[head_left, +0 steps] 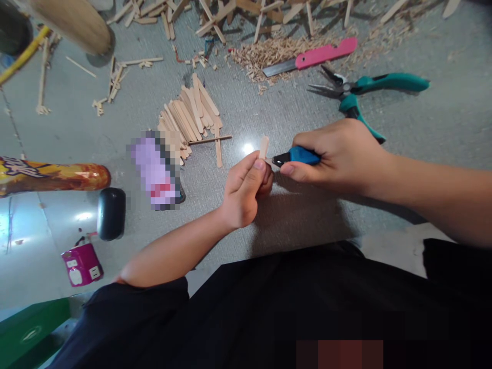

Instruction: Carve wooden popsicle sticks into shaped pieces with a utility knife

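My left hand (245, 190) is closed, pinching a wooden craft stick (264, 146) whose rounded end sticks up past the thumb. Wrapped around the blue handle of a utility knife (302, 155) is my right hand (342, 154). The knife's black nose points left, and its thin blade meets or nearly meets the stick at my left fingertips; the exact contact is too small to tell. Just beyond my right hand lie teal-handled pliers (395, 82) with their jaws apart. A pile of craft sticks (184, 118) lies to the upper left of my left hand.
A pink-handled folding saw (326, 54) rests against wood shavings (261, 56). Cut sticks (265, 13) spread along the far side. On the left are a blurred purple phone-like object (154, 171), a black case (111, 213), a yellow-orange tube (57, 174) and a magenta socket adapter (82, 265).
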The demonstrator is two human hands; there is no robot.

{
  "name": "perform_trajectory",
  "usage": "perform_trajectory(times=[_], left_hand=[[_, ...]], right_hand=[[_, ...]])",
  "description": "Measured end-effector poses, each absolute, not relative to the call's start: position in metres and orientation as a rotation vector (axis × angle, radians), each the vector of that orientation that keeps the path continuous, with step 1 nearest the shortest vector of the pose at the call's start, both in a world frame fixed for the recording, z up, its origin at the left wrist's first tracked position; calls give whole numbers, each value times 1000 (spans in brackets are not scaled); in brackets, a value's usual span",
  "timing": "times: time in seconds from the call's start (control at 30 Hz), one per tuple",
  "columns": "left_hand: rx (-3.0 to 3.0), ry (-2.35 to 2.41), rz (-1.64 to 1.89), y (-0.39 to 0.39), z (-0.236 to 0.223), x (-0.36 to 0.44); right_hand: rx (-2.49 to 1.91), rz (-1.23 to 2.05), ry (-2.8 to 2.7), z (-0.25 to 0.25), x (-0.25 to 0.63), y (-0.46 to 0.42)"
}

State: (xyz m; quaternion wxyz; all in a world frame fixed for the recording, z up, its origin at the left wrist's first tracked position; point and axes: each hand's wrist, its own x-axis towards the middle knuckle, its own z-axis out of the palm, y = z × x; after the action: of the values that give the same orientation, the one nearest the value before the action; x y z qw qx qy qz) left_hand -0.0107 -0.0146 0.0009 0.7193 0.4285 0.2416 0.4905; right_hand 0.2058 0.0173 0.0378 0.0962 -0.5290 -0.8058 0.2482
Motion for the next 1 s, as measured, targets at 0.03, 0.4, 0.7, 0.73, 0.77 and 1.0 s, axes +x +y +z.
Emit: perform_trajectory(times=[0.03, 0.4, 0.7, 0.73, 0.77, 1.0], left_hand=[[952, 550, 1076, -14, 1, -11], [1018, 613, 1074, -14, 5, -11], [1283, 605, 1151, -21, -7, -19], [1308, 599, 1168, -23, -7, -19], [1324, 610, 1173, -24, -8, -19], [1332, 642, 1142, -32, -8, -18]], right_hand=[[-1557, 738, -2378, 38, 206, 17], [-1534, 801, -2369, 38, 208, 20], [-1470, 936, -2384, 29, 210, 18], [-1475, 941, -2391, 28, 210, 18], [-1476, 948, -2400, 28, 210, 18], [-1455, 993, -2436, 27, 211, 15]])
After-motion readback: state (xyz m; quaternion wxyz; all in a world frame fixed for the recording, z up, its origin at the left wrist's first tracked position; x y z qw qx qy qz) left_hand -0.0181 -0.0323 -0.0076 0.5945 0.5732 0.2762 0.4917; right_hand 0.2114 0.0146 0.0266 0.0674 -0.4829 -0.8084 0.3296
